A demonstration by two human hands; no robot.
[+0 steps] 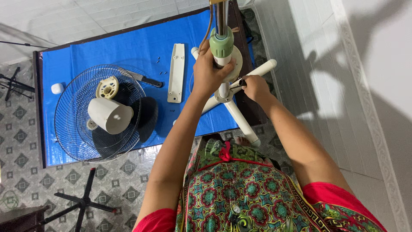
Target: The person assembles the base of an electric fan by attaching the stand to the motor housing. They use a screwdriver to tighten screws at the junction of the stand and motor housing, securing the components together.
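Head view: left hand clasps the fan stand pole upright at the blue tabletop's right edge; right hand grips closed on a screwdriver at the cross base. Fan looks largely dismantled: wire guard, motor cover and cream panel lie loose to the left; the base is still attached.

Your fan stand rises upright from the right end of the blue mat, a shiny metal pole with a pale green collar and a white cross-shaped base of four tube legs. Beside the pole, just above the base hub, is a dark-handled tool, probably a screwdriver, though its tip is hidden.
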